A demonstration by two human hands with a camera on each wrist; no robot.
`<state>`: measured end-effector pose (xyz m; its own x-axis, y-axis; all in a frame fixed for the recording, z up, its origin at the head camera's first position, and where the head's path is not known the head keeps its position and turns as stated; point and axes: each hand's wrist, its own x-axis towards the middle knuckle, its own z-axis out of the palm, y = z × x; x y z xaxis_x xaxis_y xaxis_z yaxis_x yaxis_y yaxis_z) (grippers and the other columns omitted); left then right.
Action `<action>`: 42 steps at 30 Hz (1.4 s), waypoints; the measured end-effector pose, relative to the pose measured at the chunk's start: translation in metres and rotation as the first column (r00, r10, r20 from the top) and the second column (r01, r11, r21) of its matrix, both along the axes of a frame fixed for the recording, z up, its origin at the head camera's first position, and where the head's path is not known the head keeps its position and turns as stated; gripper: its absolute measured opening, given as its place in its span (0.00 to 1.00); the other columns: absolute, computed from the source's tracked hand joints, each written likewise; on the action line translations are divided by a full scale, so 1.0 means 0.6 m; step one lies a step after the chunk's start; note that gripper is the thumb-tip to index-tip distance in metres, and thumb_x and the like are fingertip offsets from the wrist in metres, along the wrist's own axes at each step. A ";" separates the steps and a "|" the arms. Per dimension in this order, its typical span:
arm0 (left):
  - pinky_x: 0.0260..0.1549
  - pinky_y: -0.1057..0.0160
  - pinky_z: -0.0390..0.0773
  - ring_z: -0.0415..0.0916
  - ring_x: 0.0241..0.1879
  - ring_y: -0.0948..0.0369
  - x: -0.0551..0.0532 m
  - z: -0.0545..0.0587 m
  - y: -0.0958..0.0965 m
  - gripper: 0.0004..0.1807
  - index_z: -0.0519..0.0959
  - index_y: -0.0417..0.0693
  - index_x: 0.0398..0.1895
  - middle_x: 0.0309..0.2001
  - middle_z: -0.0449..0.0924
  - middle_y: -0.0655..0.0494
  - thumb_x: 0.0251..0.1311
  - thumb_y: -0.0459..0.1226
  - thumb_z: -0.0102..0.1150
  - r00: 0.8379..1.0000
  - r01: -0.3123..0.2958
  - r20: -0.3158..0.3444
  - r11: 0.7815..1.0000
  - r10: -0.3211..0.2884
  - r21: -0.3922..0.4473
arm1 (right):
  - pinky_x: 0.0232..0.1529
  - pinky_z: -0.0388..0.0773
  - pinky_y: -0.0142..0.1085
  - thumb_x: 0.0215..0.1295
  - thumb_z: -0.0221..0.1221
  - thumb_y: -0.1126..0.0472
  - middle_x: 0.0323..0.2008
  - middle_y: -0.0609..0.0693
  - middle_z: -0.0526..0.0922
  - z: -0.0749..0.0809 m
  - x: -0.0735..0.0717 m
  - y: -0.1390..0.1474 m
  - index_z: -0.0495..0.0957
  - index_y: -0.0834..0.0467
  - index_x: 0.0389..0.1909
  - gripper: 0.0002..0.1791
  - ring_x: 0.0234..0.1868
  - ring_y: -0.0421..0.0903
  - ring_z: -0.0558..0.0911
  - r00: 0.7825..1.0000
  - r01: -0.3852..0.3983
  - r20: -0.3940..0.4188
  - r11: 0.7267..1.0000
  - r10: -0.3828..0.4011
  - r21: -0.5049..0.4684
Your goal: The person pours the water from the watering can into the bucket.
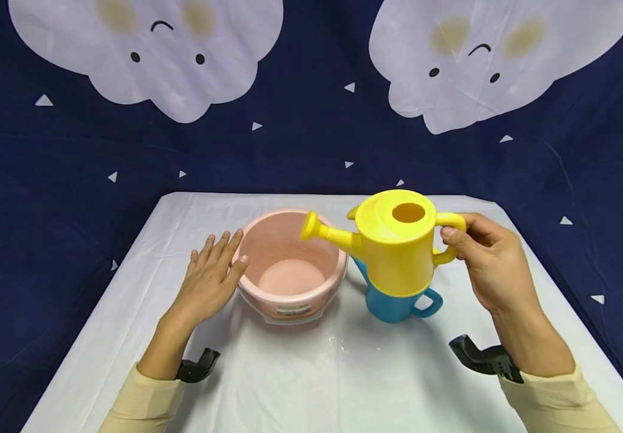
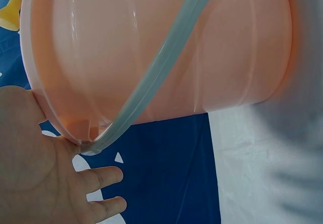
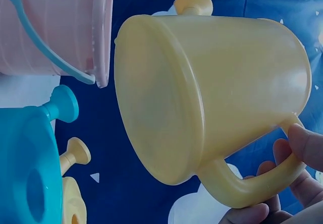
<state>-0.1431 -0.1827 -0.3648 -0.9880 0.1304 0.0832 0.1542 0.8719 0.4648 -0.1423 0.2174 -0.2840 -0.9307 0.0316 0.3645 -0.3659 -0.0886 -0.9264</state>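
My right hand [image 1: 498,261] grips the handle of a yellow toy watering can [image 1: 400,261], held up above the table. Its spout points left, over the right rim of a pink bucket [image 1: 338,273]. Beside that bucket's left side is my left hand [image 1: 208,282], its fingers straight and touching the rim. A pale grey-blue bail handle [image 2: 156,77] hangs down the bucket's wall. Below the raised can stands a blue watering can [image 1: 389,307], partly covered by it in the head view. The right wrist view shows another yellow watering can [image 3: 74,199] behind the blue one.
A white cloth [image 1: 290,385] covers the table, with small water drops in front of the bucket. Behind the table hangs a dark blue backdrop [image 1: 311,150] with clouds and white triangles. A black wrist mount [image 1: 484,358] sits on each forearm.
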 end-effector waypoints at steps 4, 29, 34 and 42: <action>0.67 0.33 0.32 0.29 0.75 0.43 0.000 0.000 0.000 0.33 0.40 0.65 0.75 0.76 0.41 0.45 0.70 0.60 0.25 1.000 -0.002 -0.002 1.000 0.002 -0.002 | 0.27 0.71 0.24 0.59 0.59 0.73 0.29 0.46 0.79 -0.004 0.004 0.001 0.81 0.63 0.34 0.05 0.29 0.39 0.71 1.000 -0.014 -0.005 1.000 0.014 -0.018; 0.67 0.33 0.26 0.30 0.75 0.43 0.000 0.000 0.002 0.34 0.41 0.63 0.75 0.76 0.42 0.44 0.70 0.60 0.25 1.000 -0.004 -0.005 1.000 0.004 -0.013 | 0.31 0.73 0.25 0.60 0.58 0.73 0.34 0.48 0.82 -0.034 0.038 0.007 0.81 0.65 0.39 0.07 0.33 0.40 0.74 0.996 -0.030 0.082 0.999 0.027 0.037; 0.66 0.33 0.26 0.30 0.75 0.43 0.001 0.001 0.002 0.34 0.41 0.63 0.75 0.76 0.42 0.44 0.70 0.60 0.25 1.000 -0.003 -0.006 1.000 0.003 -0.016 | 0.31 0.74 0.26 0.61 0.57 0.74 0.33 0.47 0.82 -0.040 0.046 0.008 0.81 0.65 0.38 0.07 0.33 0.40 0.75 0.995 -0.031 0.095 0.998 0.026 0.053; 0.66 0.32 0.24 0.30 0.75 0.44 0.002 0.001 0.002 0.33 0.41 0.64 0.75 0.76 0.42 0.45 0.70 0.60 0.25 1.000 -0.005 -0.003 1.000 0.005 -0.018 | 0.32 0.73 0.25 0.61 0.57 0.73 0.34 0.47 0.82 -0.052 0.054 0.011 0.79 0.68 0.40 0.07 0.34 0.39 0.76 0.992 -0.054 0.120 0.996 0.044 0.075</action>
